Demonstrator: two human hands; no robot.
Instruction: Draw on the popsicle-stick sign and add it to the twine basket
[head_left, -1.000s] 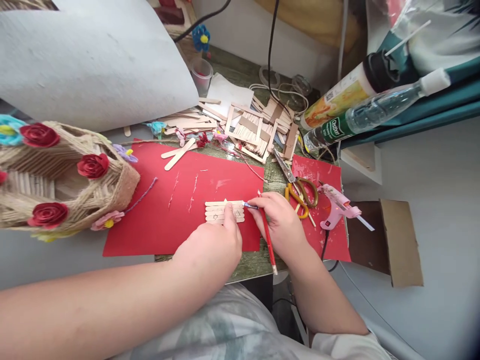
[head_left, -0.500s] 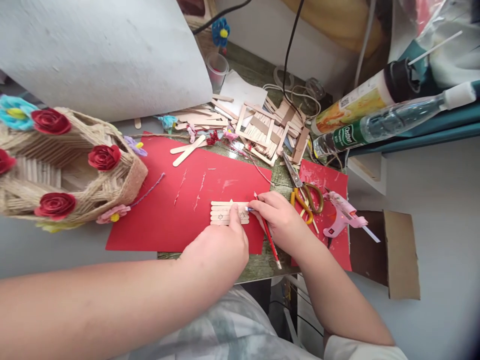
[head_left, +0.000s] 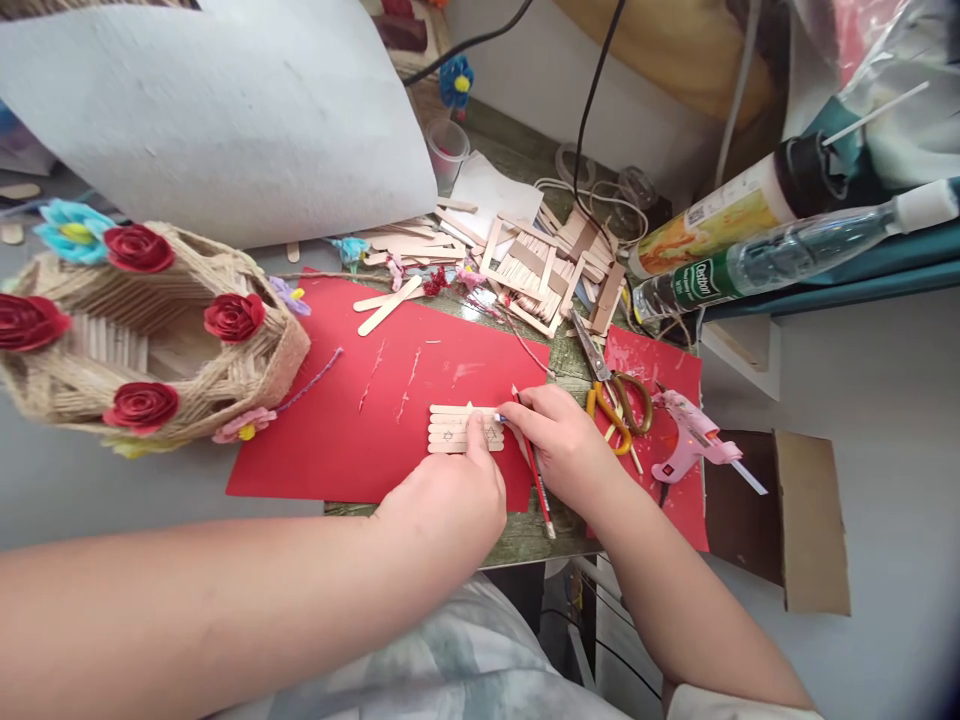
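Observation:
Several craft sticks laid side by side form a small panel (head_left: 442, 436), with pencilled star shapes on it, on a red paper sheet (head_left: 322, 430). My left hand (head_left: 457, 490) is closed except for one digit pressed down on the panel. At the panel's right edge, my right hand (head_left: 566, 435) is closed around a red pencil (head_left: 538, 488), its eraser end towards me. A small white-and-blue piece (head_left: 500, 417), possibly an eraser, sits at its fingertips and touches the panel; its exact kind is hard to make out.
A twine-wrapped basket (head_left: 277, 350) with paper roses stands left. Loose craft sticks (head_left: 412, 243) and a stick frame (head_left: 525, 270) lie behind. To the right are scissors (head_left: 600, 365), a pink glue gun (head_left: 686, 440), a water bottle (head_left: 795, 245) and a cardboard box (head_left: 814, 520).
The whole view has shifted slightly, so things appear a little further right. Both hands keep their places at the panel; the pencil's lower end has swung slightly left.

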